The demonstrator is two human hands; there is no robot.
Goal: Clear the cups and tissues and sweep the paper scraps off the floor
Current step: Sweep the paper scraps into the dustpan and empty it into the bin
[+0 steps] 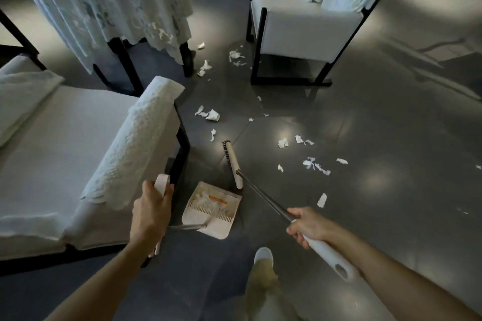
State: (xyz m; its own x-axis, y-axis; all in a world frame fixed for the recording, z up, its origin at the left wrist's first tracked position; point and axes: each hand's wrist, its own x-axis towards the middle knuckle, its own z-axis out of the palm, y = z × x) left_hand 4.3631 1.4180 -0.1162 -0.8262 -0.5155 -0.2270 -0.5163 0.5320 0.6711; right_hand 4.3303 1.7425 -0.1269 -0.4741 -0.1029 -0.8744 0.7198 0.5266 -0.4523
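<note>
My left hand (151,210) grips the white handle of the dustpan (212,207), which stands on the dark floor holding some white scraps. My right hand (307,225) grips the broom handle (266,199). The broom head (233,161) rests on the floor just beyond the dustpan's mouth. A tipped paper cup (213,115) lies ahead of the broom with scraps beside it. Several white paper scraps (314,164) are scattered to the right of the broom, and more paper scraps (236,56) lie near the far chair's legs.
A white armchair (78,154) with a lace cover stands close on my left. A round glass table (104,0) with a lace cloth is at the back left, a second white chair (305,23) at the back. My shoe (263,255) is below the dustpan.
</note>
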